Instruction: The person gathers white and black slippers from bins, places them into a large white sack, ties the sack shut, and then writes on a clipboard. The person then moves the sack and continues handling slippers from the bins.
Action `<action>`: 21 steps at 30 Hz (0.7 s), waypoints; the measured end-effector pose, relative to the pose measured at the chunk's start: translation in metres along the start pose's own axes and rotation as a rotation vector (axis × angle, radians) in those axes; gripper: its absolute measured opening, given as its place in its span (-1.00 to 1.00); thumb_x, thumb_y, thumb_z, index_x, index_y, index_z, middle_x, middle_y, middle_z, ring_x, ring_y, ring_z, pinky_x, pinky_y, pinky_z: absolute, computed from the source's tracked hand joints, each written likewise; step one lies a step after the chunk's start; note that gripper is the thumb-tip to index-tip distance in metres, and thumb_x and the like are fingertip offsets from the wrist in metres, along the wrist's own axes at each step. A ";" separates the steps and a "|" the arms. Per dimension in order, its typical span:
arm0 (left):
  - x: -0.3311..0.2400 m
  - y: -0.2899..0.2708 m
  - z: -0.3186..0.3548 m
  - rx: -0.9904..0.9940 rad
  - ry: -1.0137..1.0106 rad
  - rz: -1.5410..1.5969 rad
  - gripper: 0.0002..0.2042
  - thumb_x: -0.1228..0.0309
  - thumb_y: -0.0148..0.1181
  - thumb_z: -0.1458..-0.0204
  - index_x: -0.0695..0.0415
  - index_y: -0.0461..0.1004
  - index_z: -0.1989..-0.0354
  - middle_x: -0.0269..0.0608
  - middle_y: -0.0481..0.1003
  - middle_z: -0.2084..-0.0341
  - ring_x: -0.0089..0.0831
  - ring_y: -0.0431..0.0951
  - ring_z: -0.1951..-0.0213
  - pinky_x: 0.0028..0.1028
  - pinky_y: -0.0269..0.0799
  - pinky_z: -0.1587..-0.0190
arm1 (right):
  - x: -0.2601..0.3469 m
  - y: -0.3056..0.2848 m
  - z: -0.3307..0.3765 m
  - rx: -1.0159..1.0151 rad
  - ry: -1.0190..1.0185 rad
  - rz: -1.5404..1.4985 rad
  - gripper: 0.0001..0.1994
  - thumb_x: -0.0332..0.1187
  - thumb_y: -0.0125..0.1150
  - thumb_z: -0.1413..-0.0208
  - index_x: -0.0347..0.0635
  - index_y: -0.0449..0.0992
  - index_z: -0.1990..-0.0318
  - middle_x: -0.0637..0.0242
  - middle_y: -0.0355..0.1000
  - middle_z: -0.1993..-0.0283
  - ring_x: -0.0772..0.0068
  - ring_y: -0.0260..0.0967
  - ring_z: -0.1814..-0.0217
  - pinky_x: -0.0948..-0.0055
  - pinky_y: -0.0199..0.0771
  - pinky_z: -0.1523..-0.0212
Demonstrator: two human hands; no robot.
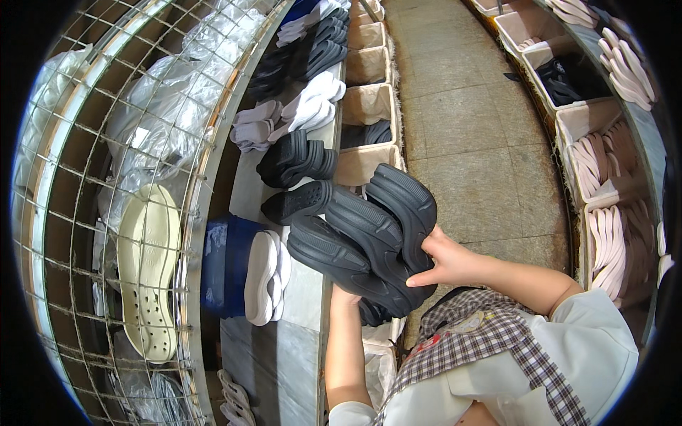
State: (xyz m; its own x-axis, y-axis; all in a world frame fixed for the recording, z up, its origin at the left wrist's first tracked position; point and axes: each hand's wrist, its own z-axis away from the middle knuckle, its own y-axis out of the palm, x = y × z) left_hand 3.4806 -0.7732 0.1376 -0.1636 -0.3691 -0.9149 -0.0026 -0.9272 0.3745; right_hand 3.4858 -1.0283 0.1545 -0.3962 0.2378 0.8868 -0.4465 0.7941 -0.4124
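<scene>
A fanned stack of black foam shoes (369, 238) hangs over the edge of a grey bench (288, 355), soles up. My right hand (444, 259) grips the stack from the right, thumb pressed on the lower shoes. Only the wrist of my left hand (346, 295) shows; it reaches under the stack, and its fingers are hidden. Just left of the stack stand white shoes (266, 277) on edge beside a blue container (224, 266).
More black shoes (295, 160) and white shoes (309, 106) lie farther along the bench. Cardboard bins (366, 103) line its right edge. A wire rack (106, 213) with plastic bags and a cream shoe (148, 270) stands left. Pale soles (604, 234) fill bins across the tiled aisle (476, 142).
</scene>
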 end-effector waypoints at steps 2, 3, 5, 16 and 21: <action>0.004 -0.004 0.000 0.012 -0.008 -0.030 -0.45 0.21 0.03 -0.11 0.17 0.13 -0.26 -0.11 0.20 -0.21 -0.22 0.23 -0.19 -0.18 0.15 -0.21 | -0.002 0.000 0.001 -0.008 -0.003 -0.036 -0.31 -0.03 0.42 0.21 -0.54 0.36 0.13 -0.25 -0.03 -0.19 -0.21 -0.02 -0.26 0.18 0.10 -0.24; 0.006 -0.007 -0.001 0.023 -0.010 -0.056 -0.46 0.23 0.03 -0.12 0.18 0.13 -0.26 -0.11 0.19 -0.21 -0.22 0.23 -0.18 -0.19 0.15 -0.22 | -0.003 0.000 0.001 -0.007 -0.005 -0.045 -0.30 -0.04 0.43 0.21 -0.54 0.35 0.11 -0.25 -0.04 -0.19 -0.22 -0.03 -0.27 0.18 0.10 -0.25; 0.010 -0.012 -0.002 0.066 0.013 -0.072 -0.48 0.27 0.02 -0.14 0.20 0.12 -0.26 -0.12 0.19 -0.21 -0.24 0.24 -0.18 -0.23 0.15 -0.22 | -0.006 0.001 0.001 -0.025 -0.029 -0.036 -0.30 -0.05 0.42 0.20 -0.54 0.35 0.08 -0.24 -0.04 -0.20 -0.22 -0.04 -0.28 0.18 0.09 -0.26; -0.003 0.040 0.021 -0.004 0.043 0.142 -0.46 0.23 -0.04 -0.17 0.13 0.05 -0.29 -0.13 0.16 -0.22 -0.28 0.18 -0.22 -0.27 0.08 -0.26 | -0.020 -0.027 -0.023 -0.183 -0.186 0.212 -0.36 -0.31 0.30 0.13 -0.06 0.23 -0.19 0.15 0.10 -0.22 0.03 0.03 -0.28 0.19 0.06 -0.26; -0.008 0.055 0.028 0.013 -0.037 0.129 -0.47 0.23 -0.04 -0.17 0.14 0.06 -0.28 -0.11 0.18 -0.19 -0.27 0.20 -0.20 -0.28 0.11 -0.24 | -0.035 -0.048 -0.035 -0.052 -0.325 -0.169 -0.57 -0.52 0.00 -0.05 -0.02 0.40 -0.12 0.26 0.10 -0.32 0.20 0.06 -0.34 0.28 0.07 -0.27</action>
State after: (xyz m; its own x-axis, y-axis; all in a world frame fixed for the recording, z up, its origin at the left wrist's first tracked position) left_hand 3.4542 -0.8199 0.1699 -0.2000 -0.4826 -0.8527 0.0084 -0.8711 0.4910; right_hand 3.5495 -1.0549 0.1508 -0.5580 -0.0825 0.8258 -0.4893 0.8364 -0.2471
